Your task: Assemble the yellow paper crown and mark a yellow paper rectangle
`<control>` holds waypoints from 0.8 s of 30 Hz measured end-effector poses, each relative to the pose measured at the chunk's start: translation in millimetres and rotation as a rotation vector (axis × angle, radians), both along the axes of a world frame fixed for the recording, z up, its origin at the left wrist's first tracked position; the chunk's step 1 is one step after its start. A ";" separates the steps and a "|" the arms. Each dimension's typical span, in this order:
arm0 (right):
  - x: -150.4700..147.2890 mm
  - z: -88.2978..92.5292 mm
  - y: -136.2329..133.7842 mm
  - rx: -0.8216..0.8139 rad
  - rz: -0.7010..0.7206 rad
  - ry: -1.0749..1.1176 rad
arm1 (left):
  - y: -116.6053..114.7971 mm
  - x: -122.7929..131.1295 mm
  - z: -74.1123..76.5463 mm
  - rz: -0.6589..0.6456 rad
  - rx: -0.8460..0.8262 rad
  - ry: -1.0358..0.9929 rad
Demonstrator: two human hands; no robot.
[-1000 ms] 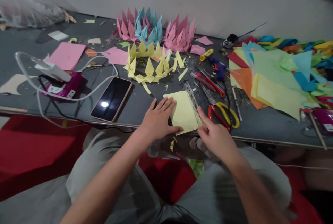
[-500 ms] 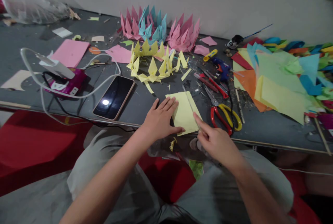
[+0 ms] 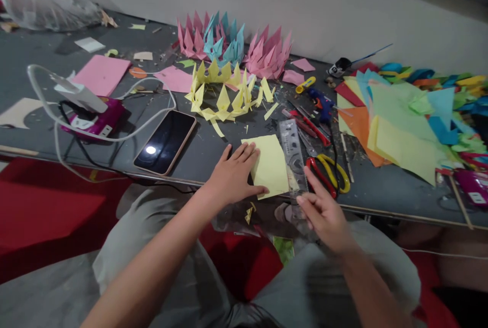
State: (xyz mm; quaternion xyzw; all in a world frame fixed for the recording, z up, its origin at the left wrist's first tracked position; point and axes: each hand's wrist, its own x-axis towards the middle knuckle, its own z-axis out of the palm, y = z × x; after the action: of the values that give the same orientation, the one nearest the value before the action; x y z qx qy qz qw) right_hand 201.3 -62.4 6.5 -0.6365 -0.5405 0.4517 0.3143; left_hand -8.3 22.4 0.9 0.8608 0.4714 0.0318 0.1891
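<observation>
My left hand lies with spread fingers on a sheet of yellow paper, pressing its left side at the table's front edge. In my right hand is a clear plastic ruler, gripped by its near end and turned with its flat face up. The ruler is just off the paper's right edge, and a narrow pale strip shows beneath it. Scissors with red and yellow handles lie right beside the ruler. Behind the paper stands a ring of folded yellow paper points.
Pink paper points and blue ones stand near the wall. A phone and a purple power strip with cables lie left. At right are a blue glue gun and stacked coloured paper.
The ruler has moved right, off the yellow paper, and turned from edge-on to flat. My right hand has shifted right with it. My left hand stays on the paper.
</observation>
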 end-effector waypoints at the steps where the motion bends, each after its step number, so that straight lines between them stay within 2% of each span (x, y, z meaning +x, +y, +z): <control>1: -2.2 0.3 -2.2 0.014 -0.035 0.071 | 0.3 -0.5 0.4 -0.003 -0.002 -0.002; 6: -18.1 12.3 -7.4 0.106 -0.155 0.279 | 1.6 -3.2 1.5 -0.004 0.011 -0.032; 14: -32.5 28.8 -14.6 0.184 -0.293 0.401 | 3.0 -5.5 1.4 -0.024 0.024 -0.084; 17: -34.7 30.0 -17.2 0.215 -0.329 0.382 | 3.9 -6.0 3.2 -0.028 0.001 -0.076; 24: -37.3 31.7 -21.1 0.326 -0.407 0.180 | 8.2 -8.4 5.4 -0.044 -0.011 -0.072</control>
State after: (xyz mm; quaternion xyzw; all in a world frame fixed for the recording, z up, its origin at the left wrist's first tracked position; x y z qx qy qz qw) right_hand 164.0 -83.5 38.3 -0.6304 -0.4369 0.3409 0.5436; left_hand -16.7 30.6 6.2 0.8683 0.4453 0.0561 0.2115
